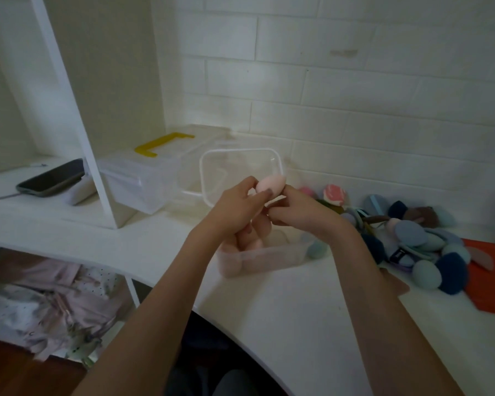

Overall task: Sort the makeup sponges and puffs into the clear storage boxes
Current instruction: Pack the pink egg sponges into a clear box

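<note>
A pale pink egg-shaped makeup sponge (270, 183) is held up over the desk between both hands. My left hand (236, 208) pinches its left side with thumb and fingers. My right hand (300, 210) touches its right lower side with the fingertips. Directly below the hands a small clear storage box (269, 257) holds several pink sponges. Its clear lid (209, 170) stands tilted behind it. A heap of blue, navy, teal and brown puffs (420, 241) lies on the desk to the right, with a pink-and-white marbled sponge (335, 194) at its far end.
A larger clear box with a yellow handle (163, 144) sits at the back left by a white shelf upright (77, 110). A phone (52, 178) lies on the shelf. An orange sheet (489, 287) lies at the right edge. Clothes are piled under the desk at left.
</note>
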`<state>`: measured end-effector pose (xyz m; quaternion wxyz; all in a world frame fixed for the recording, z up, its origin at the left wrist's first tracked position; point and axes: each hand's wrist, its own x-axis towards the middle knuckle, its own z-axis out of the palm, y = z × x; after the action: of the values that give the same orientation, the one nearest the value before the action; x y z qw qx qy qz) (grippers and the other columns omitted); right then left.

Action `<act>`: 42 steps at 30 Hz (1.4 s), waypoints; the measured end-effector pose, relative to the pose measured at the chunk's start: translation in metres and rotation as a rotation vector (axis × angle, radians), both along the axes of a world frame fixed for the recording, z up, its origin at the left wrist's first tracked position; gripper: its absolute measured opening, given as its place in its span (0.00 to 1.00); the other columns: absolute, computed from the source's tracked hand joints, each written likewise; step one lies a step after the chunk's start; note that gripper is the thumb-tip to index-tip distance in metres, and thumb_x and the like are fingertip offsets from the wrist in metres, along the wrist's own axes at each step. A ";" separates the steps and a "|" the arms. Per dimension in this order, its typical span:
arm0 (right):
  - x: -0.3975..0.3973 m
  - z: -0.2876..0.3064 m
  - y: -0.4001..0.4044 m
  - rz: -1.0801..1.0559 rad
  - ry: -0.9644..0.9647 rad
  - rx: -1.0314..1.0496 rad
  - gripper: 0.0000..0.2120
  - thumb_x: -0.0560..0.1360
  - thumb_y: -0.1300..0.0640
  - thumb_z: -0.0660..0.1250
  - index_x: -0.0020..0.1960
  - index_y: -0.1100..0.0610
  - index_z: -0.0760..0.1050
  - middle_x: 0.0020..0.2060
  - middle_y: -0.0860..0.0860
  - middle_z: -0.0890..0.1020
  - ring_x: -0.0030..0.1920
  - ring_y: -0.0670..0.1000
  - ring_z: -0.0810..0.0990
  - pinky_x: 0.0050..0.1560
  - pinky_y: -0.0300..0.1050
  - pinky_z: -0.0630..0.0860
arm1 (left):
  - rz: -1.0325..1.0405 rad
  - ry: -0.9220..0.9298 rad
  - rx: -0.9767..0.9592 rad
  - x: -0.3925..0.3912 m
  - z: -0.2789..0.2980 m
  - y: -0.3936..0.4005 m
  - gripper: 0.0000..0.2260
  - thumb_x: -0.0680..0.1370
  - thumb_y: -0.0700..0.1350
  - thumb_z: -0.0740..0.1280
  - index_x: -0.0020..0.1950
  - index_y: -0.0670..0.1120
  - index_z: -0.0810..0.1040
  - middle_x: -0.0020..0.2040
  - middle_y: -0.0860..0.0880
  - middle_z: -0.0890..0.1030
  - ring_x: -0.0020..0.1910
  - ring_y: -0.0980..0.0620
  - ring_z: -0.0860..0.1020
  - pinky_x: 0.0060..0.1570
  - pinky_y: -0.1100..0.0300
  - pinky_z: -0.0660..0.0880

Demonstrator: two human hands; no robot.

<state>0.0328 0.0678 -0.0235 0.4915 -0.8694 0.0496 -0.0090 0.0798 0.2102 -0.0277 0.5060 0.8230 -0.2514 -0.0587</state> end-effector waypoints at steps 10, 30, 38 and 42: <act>-0.013 0.012 0.001 -0.044 0.024 0.341 0.12 0.77 0.55 0.66 0.60 0.53 0.74 0.52 0.52 0.82 0.51 0.53 0.83 0.50 0.50 0.81 | -0.004 -0.043 0.021 0.004 -0.005 0.003 0.08 0.78 0.54 0.62 0.50 0.51 0.72 0.39 0.49 0.83 0.23 0.53 0.75 0.29 0.58 0.73; -0.029 0.033 -0.006 0.057 0.137 -0.448 0.16 0.69 0.58 0.71 0.54 0.46 0.76 0.49 0.47 0.79 0.42 0.44 0.78 0.40 0.35 0.73 | -0.048 -0.059 0.099 0.000 -0.006 0.006 0.12 0.74 0.49 0.63 0.58 0.54 0.72 0.41 0.51 0.83 0.36 0.52 0.79 0.47 0.49 0.78; -0.016 0.013 0.016 0.079 0.113 -0.554 0.14 0.71 0.62 0.68 0.53 0.49 0.72 0.46 0.49 0.77 0.44 0.49 0.77 0.48 0.45 0.76 | -0.060 -0.071 0.137 -0.006 -0.004 0.005 0.16 0.72 0.58 0.64 0.57 0.53 0.73 0.39 0.53 0.84 0.42 0.53 0.81 0.52 0.48 0.77; -0.013 0.009 0.019 0.055 0.099 -0.569 0.10 0.66 0.55 0.68 0.45 0.46 0.70 0.43 0.47 0.77 0.45 0.51 0.78 0.51 0.54 0.78 | -0.039 -0.103 0.169 -0.007 -0.005 0.005 0.11 0.74 0.55 0.63 0.55 0.54 0.73 0.40 0.54 0.84 0.43 0.53 0.81 0.52 0.48 0.77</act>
<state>0.0194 0.0865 -0.0146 0.2249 -0.9727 0.0455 0.0334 0.0732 0.2154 -0.0326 0.4198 0.8596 -0.2874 -0.0472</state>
